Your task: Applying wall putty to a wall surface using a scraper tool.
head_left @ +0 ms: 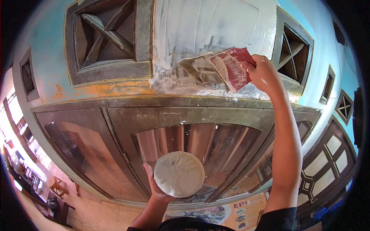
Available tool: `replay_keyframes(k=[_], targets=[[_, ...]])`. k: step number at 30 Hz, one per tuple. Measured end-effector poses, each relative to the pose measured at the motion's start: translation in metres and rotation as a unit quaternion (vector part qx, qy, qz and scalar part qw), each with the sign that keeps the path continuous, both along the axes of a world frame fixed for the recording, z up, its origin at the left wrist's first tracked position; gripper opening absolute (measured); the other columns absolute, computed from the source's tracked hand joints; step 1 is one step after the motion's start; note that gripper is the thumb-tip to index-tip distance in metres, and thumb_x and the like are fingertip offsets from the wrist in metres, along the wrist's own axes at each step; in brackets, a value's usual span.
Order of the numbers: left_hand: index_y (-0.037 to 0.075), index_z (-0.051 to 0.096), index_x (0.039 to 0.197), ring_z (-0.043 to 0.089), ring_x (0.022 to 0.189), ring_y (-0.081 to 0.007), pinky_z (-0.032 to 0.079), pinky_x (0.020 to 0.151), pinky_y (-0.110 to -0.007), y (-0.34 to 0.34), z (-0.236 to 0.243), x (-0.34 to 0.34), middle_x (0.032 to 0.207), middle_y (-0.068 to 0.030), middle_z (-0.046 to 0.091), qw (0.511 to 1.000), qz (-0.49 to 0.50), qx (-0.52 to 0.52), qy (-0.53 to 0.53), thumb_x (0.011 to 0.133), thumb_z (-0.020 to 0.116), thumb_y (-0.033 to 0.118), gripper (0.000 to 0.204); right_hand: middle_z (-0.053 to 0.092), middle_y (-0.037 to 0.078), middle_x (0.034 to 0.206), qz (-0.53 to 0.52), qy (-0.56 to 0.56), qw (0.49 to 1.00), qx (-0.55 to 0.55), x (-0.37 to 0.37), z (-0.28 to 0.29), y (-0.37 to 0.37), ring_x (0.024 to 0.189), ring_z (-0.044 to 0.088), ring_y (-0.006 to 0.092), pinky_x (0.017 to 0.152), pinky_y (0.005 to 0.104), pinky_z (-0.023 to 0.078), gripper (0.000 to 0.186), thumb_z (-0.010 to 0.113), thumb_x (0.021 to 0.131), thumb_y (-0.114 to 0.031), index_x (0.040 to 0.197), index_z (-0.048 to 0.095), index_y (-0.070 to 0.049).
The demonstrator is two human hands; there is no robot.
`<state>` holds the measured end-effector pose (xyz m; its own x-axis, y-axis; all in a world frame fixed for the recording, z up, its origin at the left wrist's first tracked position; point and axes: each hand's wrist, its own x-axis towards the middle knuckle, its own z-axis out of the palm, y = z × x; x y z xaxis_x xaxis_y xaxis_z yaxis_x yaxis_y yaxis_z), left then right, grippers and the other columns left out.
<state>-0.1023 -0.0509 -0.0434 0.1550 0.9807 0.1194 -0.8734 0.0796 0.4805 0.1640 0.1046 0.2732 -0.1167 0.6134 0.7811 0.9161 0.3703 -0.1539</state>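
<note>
I note right grip (265, 74) closed on red putty spreader (236, 66), blade edge at smeared wall (216, 23), open stretch above; left grip (157, 189), spread wide, holds paste tub (179, 196).

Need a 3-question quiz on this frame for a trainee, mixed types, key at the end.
1. Multiple choice: what colour is the scraper in the right hand?
A) Blue
B) Red
C) Yellow

2. True or false: the left hand is pressed flat against the wall.

3. Fill in: inside the large wooden frame just left of the white wall patch, the bars cross in the shape of an ___.

Key:
1. B
2. False; it holds the round white container.
3. X
</note>
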Motion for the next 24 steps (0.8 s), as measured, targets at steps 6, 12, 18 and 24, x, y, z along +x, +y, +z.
replay_keyframes(k=[6,12,18,24], targets=[[0.008,0.046,0.15,0.047,0.137,-0.0402,0.039,0.109,-0.064,-0.003,-0.025,-0.007,0.153,-0.0156,0.047,0.887,-0.183,0.075,-0.418,0.08,0.04,0.092,0.109,0.07,0.015,0.085,0.147,0.079,0.979,-0.116,0.022,-0.003,-0.02,0.079,0.065,0.0189,0.071,0.0357,0.049,0.027,0.07,0.094,-0.021,0.1,0.068,0.005],[0.005,0.046,0.149,0.05,0.135,-0.0401,0.042,0.109,-0.061,-0.002,-0.018,-0.008,0.15,-0.0173,0.05,0.988,-0.034,0.009,-0.152,0.084,0.041,0.089,0.106,0.075,0.009,0.097,0.256,0.172,0.944,0.118,-0.016,-0.024,-0.065,0.095,0.065,0.0102,0.081,0.0264,0.051,0.019,0.065,0.099,-0.012,0.114,0.071,-0.001],[0.005,0.047,0.148,0.052,0.134,-0.0409,0.042,0.109,-0.061,0.003,-0.028,-0.011,0.149,-0.0183,0.051,0.963,-0.099,0.068,-0.24,0.084,0.042,0.088,0.105,0.068,0.015,0.122,0.197,-0.118,0.885,0.405,-0.075,-0.067,-0.034,0.117,0.064,0.0346,0.097,0.0439,0.054,0.044,0.062,0.079,0.011,0.12,0.07,-0.002],[0.004,0.048,0.148,0.052,0.134,-0.0394,0.041,0.11,-0.061,0.004,-0.039,-0.013,0.149,-0.0177,0.051,0.975,-0.047,0.072,-0.206,0.088,0.039,0.085,0.101,0.062,0.013,0.132,0.155,-0.12,0.915,0.353,-0.085,-0.096,-0.012,0.123,0.059,0.0342,0.101,0.0451,0.051,0.05,0.064,0.078,0.007,0.128,0.066,-0.004]])
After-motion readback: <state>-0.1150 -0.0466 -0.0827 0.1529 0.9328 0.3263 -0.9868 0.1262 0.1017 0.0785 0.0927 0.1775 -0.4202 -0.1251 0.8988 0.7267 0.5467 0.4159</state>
